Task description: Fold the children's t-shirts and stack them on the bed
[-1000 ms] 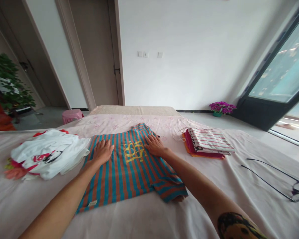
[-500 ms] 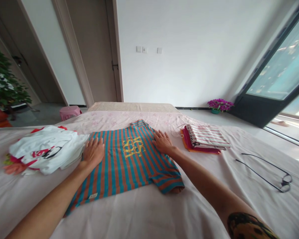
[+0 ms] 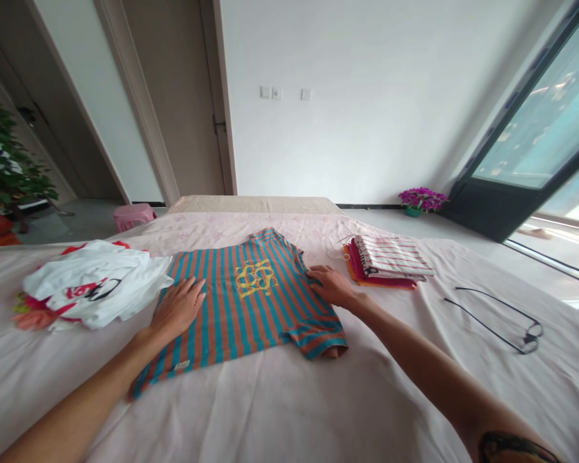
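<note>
Left grip (image 3: pixel 178 306) on striped shirt (image 3: pixel 244 312) (1 label (image 3: pixel 182 364))

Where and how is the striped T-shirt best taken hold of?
Probably pinch the striped T-shirt by its hem from the left and nearer shoulder from the right: it lies nearly flat, hem end under the left hand, neck end by the right hand.

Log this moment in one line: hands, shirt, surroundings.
left hand: on striped shirt | right hand: at shirt's right edge | left side: white clothes pile | right side: folded stack, glasses
</note>
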{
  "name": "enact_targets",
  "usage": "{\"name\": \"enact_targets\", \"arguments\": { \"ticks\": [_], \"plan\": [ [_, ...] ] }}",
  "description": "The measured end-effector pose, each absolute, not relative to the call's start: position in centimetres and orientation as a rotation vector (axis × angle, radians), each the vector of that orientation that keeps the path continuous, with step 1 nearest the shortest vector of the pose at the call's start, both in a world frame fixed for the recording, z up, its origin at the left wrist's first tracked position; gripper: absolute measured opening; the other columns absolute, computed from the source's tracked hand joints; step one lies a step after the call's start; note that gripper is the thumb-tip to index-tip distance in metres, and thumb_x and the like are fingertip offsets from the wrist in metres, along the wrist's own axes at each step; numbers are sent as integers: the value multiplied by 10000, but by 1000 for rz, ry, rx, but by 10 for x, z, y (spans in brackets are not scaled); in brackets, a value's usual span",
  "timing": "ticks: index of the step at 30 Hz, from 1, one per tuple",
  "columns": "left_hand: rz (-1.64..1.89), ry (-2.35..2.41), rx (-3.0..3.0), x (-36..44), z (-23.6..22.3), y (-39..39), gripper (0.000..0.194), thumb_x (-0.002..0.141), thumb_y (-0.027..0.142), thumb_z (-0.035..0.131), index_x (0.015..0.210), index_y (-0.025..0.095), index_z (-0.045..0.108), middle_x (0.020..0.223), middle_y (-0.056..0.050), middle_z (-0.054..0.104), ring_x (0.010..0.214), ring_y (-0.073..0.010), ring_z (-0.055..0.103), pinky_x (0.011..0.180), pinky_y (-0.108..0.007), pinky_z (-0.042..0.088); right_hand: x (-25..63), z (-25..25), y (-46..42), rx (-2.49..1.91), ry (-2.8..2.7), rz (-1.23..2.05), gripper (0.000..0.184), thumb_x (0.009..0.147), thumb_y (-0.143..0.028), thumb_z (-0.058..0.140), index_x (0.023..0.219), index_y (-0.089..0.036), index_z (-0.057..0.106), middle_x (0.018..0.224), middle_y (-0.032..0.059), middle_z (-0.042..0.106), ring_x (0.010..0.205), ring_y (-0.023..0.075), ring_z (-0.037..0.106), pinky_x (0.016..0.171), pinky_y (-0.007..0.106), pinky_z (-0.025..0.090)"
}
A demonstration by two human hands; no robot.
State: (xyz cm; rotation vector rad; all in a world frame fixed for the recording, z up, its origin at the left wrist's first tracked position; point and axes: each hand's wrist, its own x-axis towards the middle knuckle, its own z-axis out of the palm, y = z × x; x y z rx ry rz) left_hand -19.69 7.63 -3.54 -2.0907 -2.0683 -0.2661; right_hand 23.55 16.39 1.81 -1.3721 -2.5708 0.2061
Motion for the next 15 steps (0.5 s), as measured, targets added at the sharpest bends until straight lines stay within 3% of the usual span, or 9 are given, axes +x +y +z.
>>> {"name": "enact_targets", "arguments": {
  "ticks": [2,4,9,11,15],
  "plan": [
    [-353,-2064,-2136,-182,-26,69,447,937,306,362,1290,179,605,1373,-119,590,1309,-268,503,1129,-441,342,245,31,147,-1188,-2538,484,313,884,-325,575,1143,-207,705,1151,84,676,1056,238,616,925,342,470],
    [-507,-1984,-2297,-158,-12,56,394,923,273,384,1206,204,649,1297,-86,636,1235,-242,560,1089,-397,394,252,45,126,-993,-2553,747,284,858,-334,614,1087,-203,720,1008,54,691,898,193,638,811,289,493],
    [-731,-1781,-2796,-81,20,18,231,921,295,474,1002,261,688,1015,-24,712,982,-178,662,865,-288,493,260,64,82,-769,-2790,935,524,720,-324,768,1227,-245,662,1088,45,669,948,197,614,849,281,472],
    [-745,-1745,-2951,-55,25,8,187,910,288,514,952,262,695,951,-16,716,924,-166,672,826,-274,490,259,61,75,-840,-2791,949,471,723,-260,738,1191,-246,686,1073,41,682,938,197,623,844,273,473],
    [-880,-1766,-3111,-20,19,4,190,904,245,516,969,265,694,989,-23,728,961,-170,671,869,-287,487,259,46,81,-1070,-2556,1145,268,851,-220,518,998,-220,743,831,-1,706,705,142,619,671,231,488]
  ]
}}
